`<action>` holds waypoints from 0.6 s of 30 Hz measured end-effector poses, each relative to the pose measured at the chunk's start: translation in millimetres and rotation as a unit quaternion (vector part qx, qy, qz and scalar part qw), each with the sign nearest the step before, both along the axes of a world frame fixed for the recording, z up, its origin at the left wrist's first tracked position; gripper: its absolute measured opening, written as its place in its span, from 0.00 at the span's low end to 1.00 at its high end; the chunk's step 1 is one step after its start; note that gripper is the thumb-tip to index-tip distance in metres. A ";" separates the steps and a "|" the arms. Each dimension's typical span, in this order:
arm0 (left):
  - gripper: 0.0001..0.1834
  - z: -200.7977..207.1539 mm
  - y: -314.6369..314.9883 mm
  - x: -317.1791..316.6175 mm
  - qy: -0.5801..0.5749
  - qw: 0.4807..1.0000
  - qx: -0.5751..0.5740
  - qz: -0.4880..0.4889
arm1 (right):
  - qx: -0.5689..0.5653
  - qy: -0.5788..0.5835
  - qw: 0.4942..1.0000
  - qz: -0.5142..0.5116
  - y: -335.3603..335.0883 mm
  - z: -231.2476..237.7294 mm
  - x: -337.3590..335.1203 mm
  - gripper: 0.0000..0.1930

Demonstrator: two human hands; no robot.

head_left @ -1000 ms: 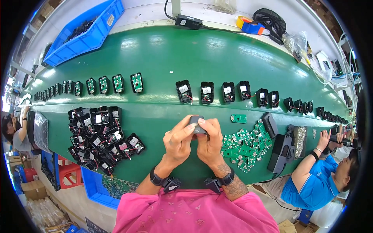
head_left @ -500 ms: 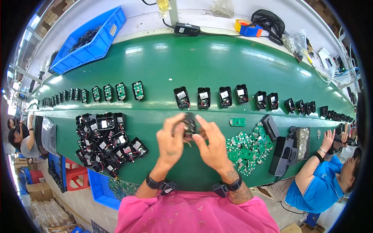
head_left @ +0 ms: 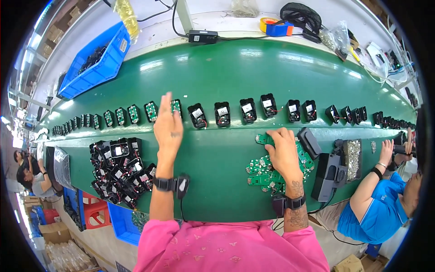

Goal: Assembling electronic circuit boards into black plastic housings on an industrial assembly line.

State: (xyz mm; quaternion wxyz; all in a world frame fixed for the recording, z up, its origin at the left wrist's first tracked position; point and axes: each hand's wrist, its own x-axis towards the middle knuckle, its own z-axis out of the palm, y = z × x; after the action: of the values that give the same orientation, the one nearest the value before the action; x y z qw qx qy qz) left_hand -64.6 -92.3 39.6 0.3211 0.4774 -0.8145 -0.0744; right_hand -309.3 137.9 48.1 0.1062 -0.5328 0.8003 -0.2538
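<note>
My left hand (head_left: pixel 168 129) is over the far row of black plastic housings, its fingers stretched out beside a housing fitted with a green circuit board (head_left: pixel 176 107). Part of that housing is hidden behind the fingers. On the right, my right hand (head_left: pixel 284 154) has its thumb and fingers closed at the right end of a single green circuit board (head_left: pixel 260 138), which lies at the far edge of a loose pile of circuit boards (head_left: pixel 263 165). The hand and wrist cover part of that pile. Right of my left hand stand open black housings (head_left: pixel 222 114) with a white block and red wires inside.
A heap of black housings (head_left: pixel 120 167) lies on the left of the green table (head_left: pixel 213 181). Blue bins (head_left: pixel 97 68) stand at the far left and below the near edge. A dark grey device (head_left: pixel 327 177) stands right of the boards. A co-worker in blue (head_left: pixel 374 208) sits at right.
My hands have parted from a dark housing held between them. The left has moved to the far row, where another board-fitted housing now stands; the right has reached the circuit boards. The view has shifted.
</note>
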 end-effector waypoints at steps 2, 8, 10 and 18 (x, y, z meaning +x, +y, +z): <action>0.35 23.8 18.8 -13.8 -0.097 0.990 0.075 -0.066 | 0.013 -0.001 1.000 -0.021 1.0 -3.5 -6.5 0.20; 0.39 16.1 8.9 -0.3 -0.152 0.970 0.139 -0.130 | -0.028 -0.031 0.999 0.023 -17.3 -0.9 4.3 0.19; 0.37 11.6 9.7 5.1 -0.144 0.976 0.091 -0.133 | 0.013 -0.028 0.999 0.036 -16.9 3.8 8.7 0.21; 0.35 6.2 91.7 -20.6 0.243 0.899 0.255 -0.259 | -0.133 -0.512 0.836 0.147 3.5 11.2 20.7 0.11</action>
State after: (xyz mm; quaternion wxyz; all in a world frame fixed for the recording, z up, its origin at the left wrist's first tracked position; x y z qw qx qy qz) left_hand -85.2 -0.6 45.8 0.3453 0.2820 -0.7592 -0.4741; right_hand -288.6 141.4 59.3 0.4649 -0.4473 0.5027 -0.5754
